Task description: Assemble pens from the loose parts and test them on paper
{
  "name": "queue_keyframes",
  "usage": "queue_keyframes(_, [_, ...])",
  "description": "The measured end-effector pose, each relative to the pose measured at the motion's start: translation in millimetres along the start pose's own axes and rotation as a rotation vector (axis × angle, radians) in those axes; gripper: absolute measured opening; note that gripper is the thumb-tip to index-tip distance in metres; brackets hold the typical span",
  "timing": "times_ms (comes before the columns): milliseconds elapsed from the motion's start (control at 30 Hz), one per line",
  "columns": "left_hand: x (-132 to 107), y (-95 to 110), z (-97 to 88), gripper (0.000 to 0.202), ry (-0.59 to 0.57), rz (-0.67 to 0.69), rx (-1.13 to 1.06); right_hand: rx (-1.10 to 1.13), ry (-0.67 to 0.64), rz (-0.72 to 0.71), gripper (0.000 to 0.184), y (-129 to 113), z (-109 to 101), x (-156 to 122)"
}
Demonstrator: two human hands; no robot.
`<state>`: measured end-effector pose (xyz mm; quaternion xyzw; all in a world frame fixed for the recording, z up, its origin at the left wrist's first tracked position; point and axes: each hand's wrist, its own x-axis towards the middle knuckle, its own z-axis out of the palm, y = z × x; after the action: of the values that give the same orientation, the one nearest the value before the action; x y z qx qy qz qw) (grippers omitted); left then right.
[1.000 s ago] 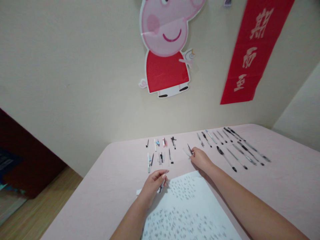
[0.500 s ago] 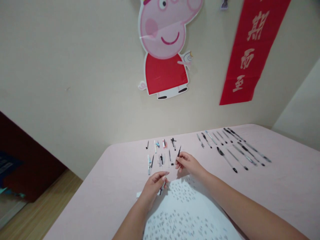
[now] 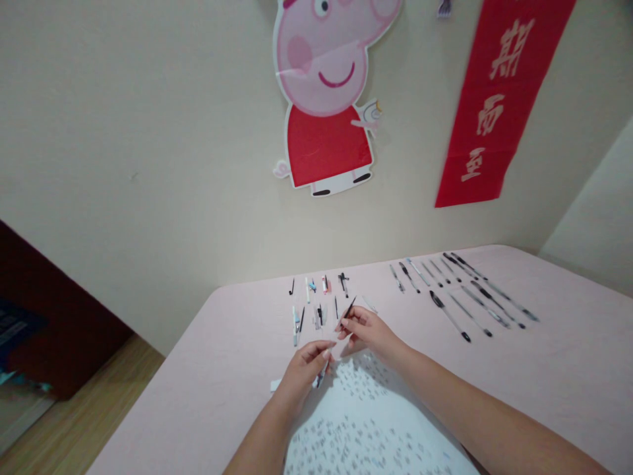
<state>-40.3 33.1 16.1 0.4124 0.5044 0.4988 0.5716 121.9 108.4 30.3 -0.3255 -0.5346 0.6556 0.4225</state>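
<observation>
My left hand (image 3: 310,364) is closed in a pinch over the upper left of the sheet. A pen barrel (image 3: 321,376), partly covered by the fingers, slants down from that grip. To its upper right, my right hand (image 3: 360,328) pinches a thin black pen refill (image 3: 351,306), whose end points up and right. The two hands are close but apart. Just beyond them lie small groups of pen parts (image 3: 320,315), among them a white and blue piece (image 3: 295,326) and a black stick (image 3: 336,307). My right fingers hide some of these.
A paper sheet (image 3: 366,435) covered in handwriting lies under my forearms on the pink tabletop (image 3: 198,389). Several whole pens (image 3: 482,307) are laid out in two rows at the right. The wall (image 3: 198,198) stands behind the table's far edge.
My right hand has shifted a little left and down toward my left hand, and the refill in it leans more to the right. My left hand stays nearly still.
</observation>
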Motion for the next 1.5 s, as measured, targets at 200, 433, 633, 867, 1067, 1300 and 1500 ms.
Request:
queue_keyframes(200, [0.7,-1.8,-1.7,0.036,-0.017,0.013,-0.004,-0.007,0.006,0.013,0.036,-0.4,0.7,-0.2])
queue_keyframes(433, [2.0,-3.8,-2.4,0.034,-0.011,0.022,-0.003,-0.087,-0.036,0.038,0.035,-1.7,3.0,-5.3])
queue_keyframes(633, [-0.5,0.6,0.1,0.033,-0.016,0.029,0.007,-0.131,-0.088,0.059,0.038,6.0,3.3,-4.0])
queue_keyframes(867, [-1.4,2.1,0.6,0.032,-0.012,0.036,0.005,-0.179,-0.143,0.096,0.04,12.8,4.4,-3.5])
queue_keyframes(1067, [0.9,-2.3,-1.7,0.032,-0.012,0.006,-0.006,-0.228,-0.134,0.073,0.041,11.7,-3.6,0.7])
queue_keyframes(1300, [0.6,-2.4,-0.8,0.035,0.017,-0.001,-0.028,-0.921,0.188,-0.362,0.022,11.5,-43.0,16.3])
queue_keyframes(1500, [1.3,-4.5,-1.5,0.036,0.037,0.015,-0.018,-1.504,0.271,-0.302,0.034,12.4,-60.3,14.1])
